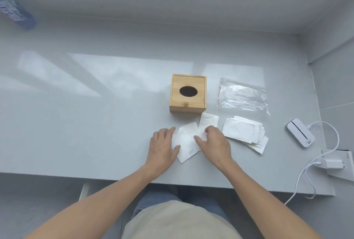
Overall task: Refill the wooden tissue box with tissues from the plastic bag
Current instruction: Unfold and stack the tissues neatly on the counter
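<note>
Head view: the wooden tissue box (187, 93) sits mid-table, oval slot facing up, slot's long axis running nine to three. At its six o'clock, left hand (162, 147) and right hand (214, 143) press flat, fingers spread, on loose tissues (186, 141). A tissue stack (243, 133) lies at four o'clock, the empty plastic bag (242, 95) at three. The hands cover part of the tissues.

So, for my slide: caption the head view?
Both hands flatten tissues before the wooden tissue box.
</note>
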